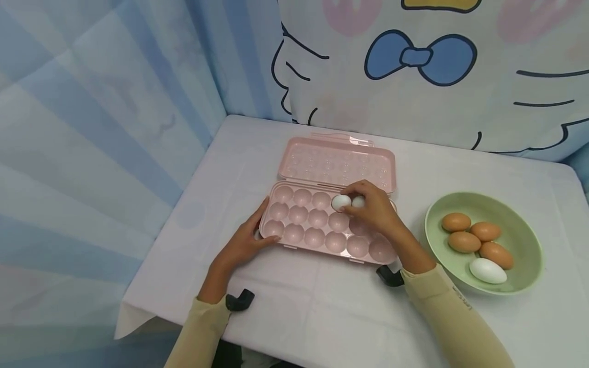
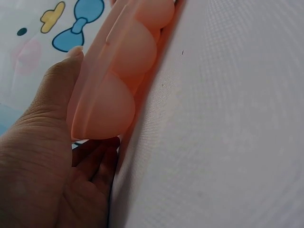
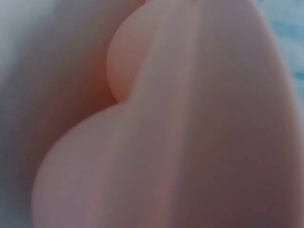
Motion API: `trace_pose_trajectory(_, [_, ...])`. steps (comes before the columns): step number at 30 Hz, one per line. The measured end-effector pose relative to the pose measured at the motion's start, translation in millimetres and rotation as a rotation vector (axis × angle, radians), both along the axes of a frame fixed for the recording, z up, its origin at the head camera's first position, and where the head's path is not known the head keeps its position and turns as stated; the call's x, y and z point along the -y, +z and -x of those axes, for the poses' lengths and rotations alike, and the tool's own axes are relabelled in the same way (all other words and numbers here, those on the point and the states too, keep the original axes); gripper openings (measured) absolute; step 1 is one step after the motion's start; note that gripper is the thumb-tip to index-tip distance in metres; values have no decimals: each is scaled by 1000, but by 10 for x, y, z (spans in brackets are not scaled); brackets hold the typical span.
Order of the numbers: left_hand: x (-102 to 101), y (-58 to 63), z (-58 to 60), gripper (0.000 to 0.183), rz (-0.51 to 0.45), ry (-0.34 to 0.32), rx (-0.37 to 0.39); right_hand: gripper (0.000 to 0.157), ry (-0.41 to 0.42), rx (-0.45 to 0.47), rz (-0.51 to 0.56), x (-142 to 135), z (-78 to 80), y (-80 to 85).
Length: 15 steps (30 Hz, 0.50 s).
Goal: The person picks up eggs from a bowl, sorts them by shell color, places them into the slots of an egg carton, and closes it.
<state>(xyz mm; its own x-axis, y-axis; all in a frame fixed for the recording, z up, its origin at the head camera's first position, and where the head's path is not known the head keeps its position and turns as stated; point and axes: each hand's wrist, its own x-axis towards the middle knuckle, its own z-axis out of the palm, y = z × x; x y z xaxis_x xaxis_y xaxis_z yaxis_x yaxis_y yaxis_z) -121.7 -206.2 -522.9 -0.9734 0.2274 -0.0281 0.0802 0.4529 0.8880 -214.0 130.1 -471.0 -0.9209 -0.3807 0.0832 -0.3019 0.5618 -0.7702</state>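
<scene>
A pink egg box (image 1: 317, 217) with rows of round hollows lies on the table, its lid (image 1: 340, 161) folded back behind it. My left hand (image 1: 246, 240) holds the box's left end, thumb at the front corner and fingers along the side. In the left wrist view the thumb lies against the box's rim, with the other fingers beneath its corner hollow (image 2: 107, 109). At the back row, my right hand (image 1: 372, 207) pinches a white egg (image 1: 341, 203) between thumb and fingers. Another white egg (image 1: 358, 202) sits just right of it, partly behind the hand.
Right of the box stands a green bowl (image 1: 529, 255) with several brown eggs (image 1: 463, 242) and one white egg (image 1: 488, 271). A white cloth covers the table (image 1: 299, 306). A printed curtain (image 1: 414, 102) hangs behind it. The right wrist view shows the box's underside, blurred and close.
</scene>
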Motion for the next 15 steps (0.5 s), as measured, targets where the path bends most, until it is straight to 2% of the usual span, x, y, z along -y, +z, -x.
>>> trace_pose_trajectory(10, [-5,-2,10,104,0,-1,-8,37,0,-37,30,-2,-3,10])
trace_pose_trajectory(15, [15,1,-5,104,4,1,4,36,7,-140,69,-18,-84,93])
